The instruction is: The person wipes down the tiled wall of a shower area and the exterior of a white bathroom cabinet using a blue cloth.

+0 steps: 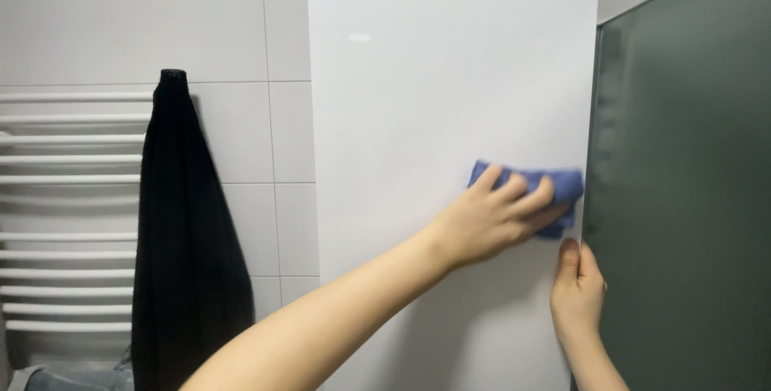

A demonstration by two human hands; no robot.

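Blue cloth (pixel 554 190) pressed flat against white glossy cabinet door (pixel 434 102), near its right edge, under spread fingers of left hand (pixel 494 218). Right hand (pixel 577 291) just below, clamped on door's edge, thumb on front. Frosted dark glass panel (pixel 691 198) to the right; black towel (pixel 181 238) hung on white rail radiator (pixel 64 198), well left.

A small blue cloth (pixel 544 190), bunched and slightly blurred, lies flat against the glossy white cabinet door (pixel 438 102), near the upright door's right edge at about mid-height.
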